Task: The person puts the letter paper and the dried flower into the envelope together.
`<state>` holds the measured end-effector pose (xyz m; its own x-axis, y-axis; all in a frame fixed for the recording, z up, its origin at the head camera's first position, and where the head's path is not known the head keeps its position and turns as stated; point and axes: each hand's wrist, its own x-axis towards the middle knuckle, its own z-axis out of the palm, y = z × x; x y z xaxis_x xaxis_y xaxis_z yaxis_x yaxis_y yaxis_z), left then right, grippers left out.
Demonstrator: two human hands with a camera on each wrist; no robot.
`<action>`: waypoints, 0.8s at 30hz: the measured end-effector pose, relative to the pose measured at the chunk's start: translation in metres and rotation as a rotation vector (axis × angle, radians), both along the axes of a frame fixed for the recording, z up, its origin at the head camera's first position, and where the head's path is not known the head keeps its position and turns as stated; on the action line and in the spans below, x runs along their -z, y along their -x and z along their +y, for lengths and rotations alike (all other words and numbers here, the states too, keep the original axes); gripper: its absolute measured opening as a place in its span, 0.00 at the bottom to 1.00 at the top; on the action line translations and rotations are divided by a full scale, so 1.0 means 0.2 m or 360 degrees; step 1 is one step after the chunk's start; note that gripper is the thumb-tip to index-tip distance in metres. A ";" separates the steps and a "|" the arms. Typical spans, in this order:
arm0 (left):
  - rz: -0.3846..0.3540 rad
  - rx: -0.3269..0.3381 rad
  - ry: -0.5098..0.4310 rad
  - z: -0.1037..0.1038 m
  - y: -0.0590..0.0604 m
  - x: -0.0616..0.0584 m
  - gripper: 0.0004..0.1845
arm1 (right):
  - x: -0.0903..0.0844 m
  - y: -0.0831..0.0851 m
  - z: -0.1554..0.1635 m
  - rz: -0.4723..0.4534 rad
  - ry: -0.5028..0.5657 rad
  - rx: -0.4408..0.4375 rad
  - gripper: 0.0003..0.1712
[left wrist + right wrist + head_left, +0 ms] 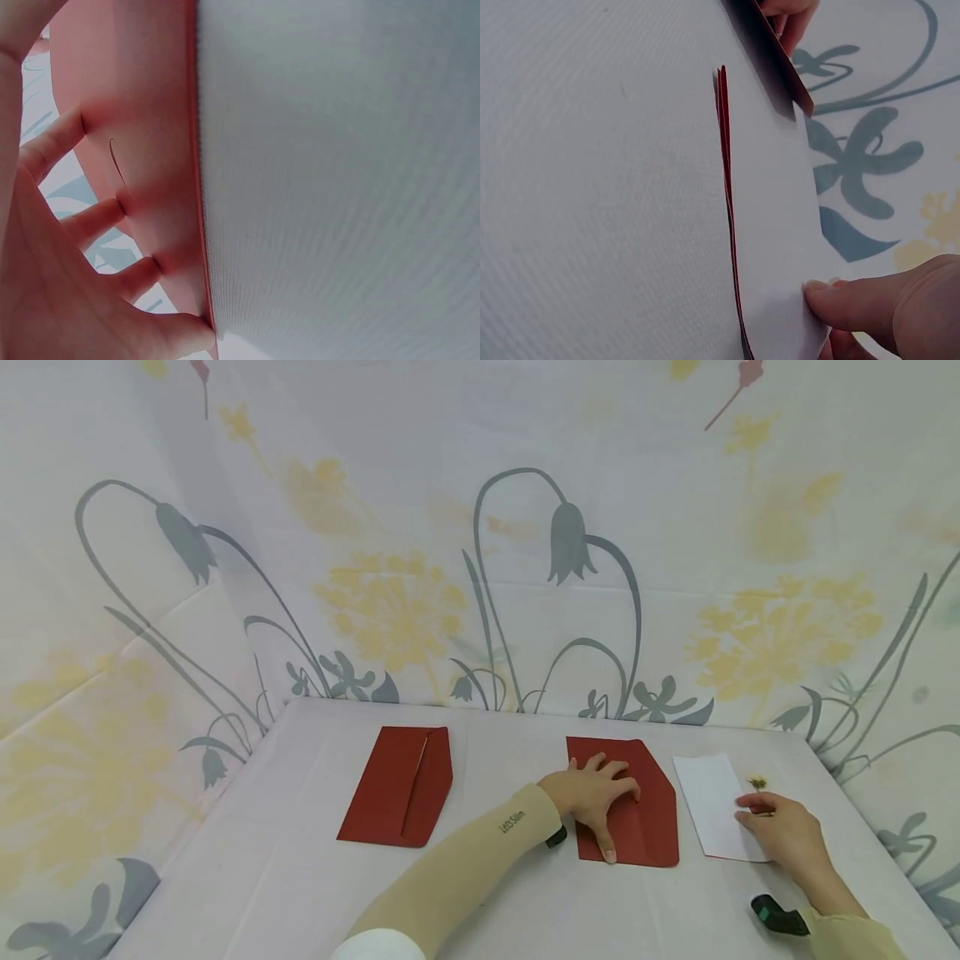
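My left hand [596, 793] presses spread fingers on a red envelope [654, 827] that lies right of the table's middle. In the left wrist view the fingertips touch the red paper [154, 161] and the thumb is at its near edge. At the right, my right hand [787, 835] pinches the right edge of a white card [712, 802]. The right wrist view shows the thumb [877, 300] on the white face, the other fingers mostly hidden, and thin red layers [729, 187] along the near edge.
A second red envelope [378, 789] with a diagonal seam lies on the left. A small yellow-green tuft [757, 782] shows just beyond my right hand. Black devices [780, 916] sit by both wrists. A flower-patterned cloth [480, 610] rises behind the white table [285, 877].
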<state>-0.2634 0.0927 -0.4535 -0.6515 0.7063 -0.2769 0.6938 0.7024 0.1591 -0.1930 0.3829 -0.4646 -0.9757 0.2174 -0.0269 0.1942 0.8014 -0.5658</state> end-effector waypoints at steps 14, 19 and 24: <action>-0.0001 -0.0011 0.0007 0.00 0.00 -0.01 0.51 | -0.05 0.00 0.02 -0.0076 0.0030 -0.0113 0.18; -0.0015 -0.0014 0.0016 0.00 0.00 -0.01 0.51 | -0.06 -0.02 0.03 -0.0054 0.0044 -0.0173 0.17; -0.0011 -0.0017 0.0013 0.00 -0.01 -0.01 0.51 | -0.08 -0.03 0.04 -0.0018 0.0121 -0.0236 0.21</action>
<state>-0.2622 0.0933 -0.4520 -0.6572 0.6969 -0.2873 0.6849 0.7112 0.1583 -0.1864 0.3917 -0.4493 -0.9965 0.0678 -0.0491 0.0836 0.7766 -0.6244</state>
